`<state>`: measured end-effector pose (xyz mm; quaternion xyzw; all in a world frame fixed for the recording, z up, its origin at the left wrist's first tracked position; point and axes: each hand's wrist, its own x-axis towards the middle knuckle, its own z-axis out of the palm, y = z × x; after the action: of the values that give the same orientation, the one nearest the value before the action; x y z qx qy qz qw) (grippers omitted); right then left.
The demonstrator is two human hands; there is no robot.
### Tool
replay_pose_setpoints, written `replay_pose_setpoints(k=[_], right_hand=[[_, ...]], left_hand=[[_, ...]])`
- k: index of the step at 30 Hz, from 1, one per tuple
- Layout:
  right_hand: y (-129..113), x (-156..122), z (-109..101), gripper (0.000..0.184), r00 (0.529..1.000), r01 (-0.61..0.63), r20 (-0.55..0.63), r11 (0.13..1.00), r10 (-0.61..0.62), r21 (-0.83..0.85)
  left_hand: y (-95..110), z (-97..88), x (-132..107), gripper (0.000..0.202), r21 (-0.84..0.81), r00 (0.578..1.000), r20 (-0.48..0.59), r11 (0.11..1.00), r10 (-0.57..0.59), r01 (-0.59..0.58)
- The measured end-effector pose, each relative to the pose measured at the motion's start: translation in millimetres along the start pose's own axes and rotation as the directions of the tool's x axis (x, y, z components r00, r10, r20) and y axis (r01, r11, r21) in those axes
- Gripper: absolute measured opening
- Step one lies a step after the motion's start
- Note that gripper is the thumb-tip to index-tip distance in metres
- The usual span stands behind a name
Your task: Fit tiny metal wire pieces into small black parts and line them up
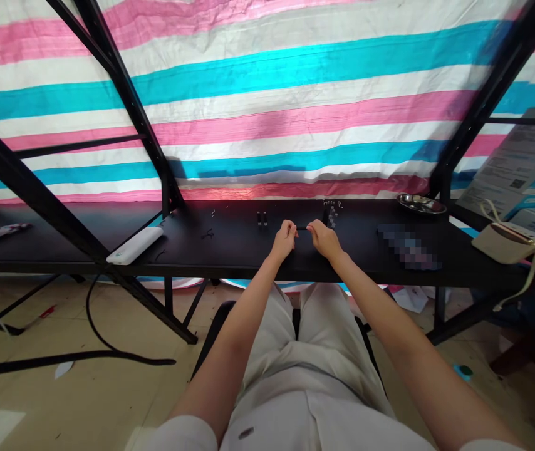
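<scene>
Over the front part of the black tabletop point(230, 250), my left hand point(286, 237) and my right hand point(324, 239) face each other, both with fingers closed in a pinch. Between them runs a thin dark stick-like piece point(302, 228), one end in each hand; its exact kind is too small to make out. Just beyond my right hand stands a cluster of small dark and silvery pieces point(331, 216). Two short dark cylinders with pale ends point(262, 219) are beyond my left hand, to its left. Thin black scraps point(207, 234) lie further left.
A white oblong device point(135, 245) lies by the left frame post. At the right are a shiny metal dish point(421, 203), a pixelated item point(408, 247) and a beige bag point(502, 243). Black metal posts point(131, 100) rise before a striped sheet point(296, 75).
</scene>
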<state>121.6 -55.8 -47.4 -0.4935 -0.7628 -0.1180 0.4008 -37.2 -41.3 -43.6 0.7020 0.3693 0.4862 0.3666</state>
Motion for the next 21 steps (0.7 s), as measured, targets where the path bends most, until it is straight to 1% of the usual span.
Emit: replay_pose_setpoints(k=[4, 8, 16, 21], right_hand=[[-0.9, 0.3, 0.1, 0.052, 1.000, 0.015, 0.014, 1.000, -0.015, -0.004], [-1.9, 0.5, 0.9, 0.052, 0.999, 0.028, 0.028, 1.000, -0.027, -0.010], [-4.3, 1.5, 2.8, 0.048, 0.998, 0.052, 0.041, 0.998, -0.051, -0.022], [-7.8, 1.7, -0.3, 0.044, 0.997, 0.061, 0.044, 0.998, -0.060, -0.013]], left_hand=[[0.9, -0.5, -1.1, 0.026, 0.119, 0.999, -0.040, 0.993, -0.001, 0.005], [1.2, -0.6, 0.4, 0.035, 0.173, 0.997, -0.079, 0.985, 0.004, 0.010], [2.7, -2.3, 0.9, 0.047, 0.180, 0.990, -0.140, 0.983, -0.015, 0.041], [5.2, -2.4, -0.7, 0.049, 0.175, 0.982, -0.188, 0.984, 0.004, 0.029]])
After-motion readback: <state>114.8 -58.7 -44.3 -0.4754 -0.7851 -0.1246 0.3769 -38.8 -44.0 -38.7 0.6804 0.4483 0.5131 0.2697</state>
